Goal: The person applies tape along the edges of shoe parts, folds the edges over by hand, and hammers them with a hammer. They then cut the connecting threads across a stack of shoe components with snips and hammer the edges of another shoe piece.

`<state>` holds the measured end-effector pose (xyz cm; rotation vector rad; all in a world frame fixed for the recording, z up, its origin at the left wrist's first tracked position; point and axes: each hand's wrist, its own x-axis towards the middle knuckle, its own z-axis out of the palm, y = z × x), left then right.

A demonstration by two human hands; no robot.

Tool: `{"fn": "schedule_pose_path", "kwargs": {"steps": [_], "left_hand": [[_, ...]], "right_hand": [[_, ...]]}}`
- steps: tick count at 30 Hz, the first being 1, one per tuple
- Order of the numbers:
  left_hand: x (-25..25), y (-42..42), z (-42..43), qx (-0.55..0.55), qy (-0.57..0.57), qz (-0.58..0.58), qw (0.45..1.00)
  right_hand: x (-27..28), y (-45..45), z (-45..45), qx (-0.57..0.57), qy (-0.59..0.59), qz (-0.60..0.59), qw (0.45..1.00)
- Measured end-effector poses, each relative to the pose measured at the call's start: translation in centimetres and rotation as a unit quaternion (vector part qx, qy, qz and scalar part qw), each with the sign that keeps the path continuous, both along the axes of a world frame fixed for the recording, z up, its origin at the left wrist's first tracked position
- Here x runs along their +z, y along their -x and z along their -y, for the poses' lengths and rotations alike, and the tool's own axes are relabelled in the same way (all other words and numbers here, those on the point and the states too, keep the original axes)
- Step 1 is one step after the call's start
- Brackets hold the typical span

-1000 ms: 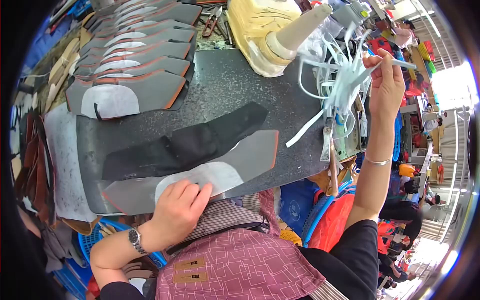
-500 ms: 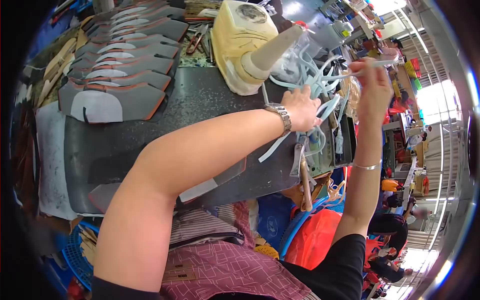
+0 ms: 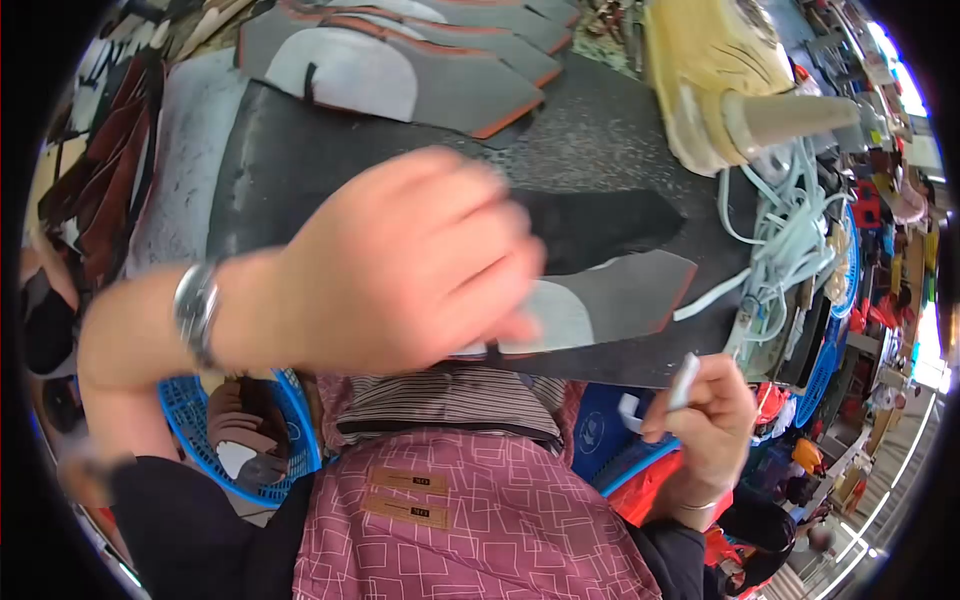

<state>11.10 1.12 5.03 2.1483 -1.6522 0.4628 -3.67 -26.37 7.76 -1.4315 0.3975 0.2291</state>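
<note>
My left hand (image 3: 420,265), blurred by motion and wearing a watch, is raised over the dark work surface, its fingers curled; whether they hold anything is hidden. Beneath and beside it lies a grey panel (image 3: 640,285) with a whitish patch (image 3: 565,318), and a black piece (image 3: 600,225) lies just behind. Low on the right, off the table's front edge, my right hand (image 3: 705,420) pinches a short pale strip (image 3: 684,382). A tangle of pale blue strips (image 3: 790,240) hangs at the table's right side.
Overlapping grey panels with orange edges (image 3: 450,90) lie at the back. A yellowish container (image 3: 715,80) with a pale nozzle stands at back right. Brown pieces (image 3: 110,160) are at the left. Below the table, a blue basket (image 3: 185,425) holds cut pieces. A person is partly visible at far left.
My left hand has come back from the strip tangle to above the grey panel. My right hand has dropped from beside the tangle to below the table edge, holding a pale strip. The view has shifted.
</note>
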Motion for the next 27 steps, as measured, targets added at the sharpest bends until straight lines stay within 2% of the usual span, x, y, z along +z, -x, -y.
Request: {"fn": "schedule_pose_path", "kwargs": {"steps": [2,3,5,6,8,11,15,17,19,26,27], "left_hand": [[-0.7,4.7,-5.3,0.095,-0.087,0.049,0.990],[-1.8,7.0,-6.8,0.154,-0.133,0.008,0.979],[-4.1,10.3,-8.0,0.198,-0.166,-0.109,0.960],[-5.6,11.8,-8.4,0.206,-0.169,-0.132,0.955],[-7.4,13.4,-8.6,0.213,-0.153,-0.093,0.960],[-8.2,13.7,-8.8,0.240,-0.102,-0.110,0.959],[-9.4,13.3,-9.4,0.234,-0.066,-0.082,0.966],[-8.9,12.3,-9.6,0.233,-0.076,-0.078,0.966],[-9.0,11.8,-9.7,0.218,-0.104,-0.010,0.970],[-8.9,10.7,-10.0,0.177,-0.123,0.027,0.976],[-8.8,10.6,-10.0,0.171,-0.128,0.068,0.975]], "right_hand": [[-2.0,-0.7,-2.3,0.004,-0.019,-0.009,1.000],[-2.5,-1.0,-3.4,0.013,-0.010,-0.018,1.000],[-2.7,-1.9,-6.4,0.070,0.031,-0.024,0.997],[-2.9,-2.4,-7.8,0.135,0.087,0.005,0.987],[-3.5,-3.6,-10.6,0.208,0.115,0.010,0.971],[-4.3,-4.9,-13.9,0.247,0.189,0.016,0.950],[-6.4,-6.1,-15.1,0.241,0.214,0.024,0.946],[-6.6,-6.3,-15.0,0.247,0.219,0.017,0.944],[-7.1,-6.3,-14.8,0.229,0.227,0.012,0.947],[-7.6,-6.5,-15.4,0.223,0.236,0.017,0.946],[-7.6,-6.5,-15.5,0.221,0.243,0.012,0.944]]}}
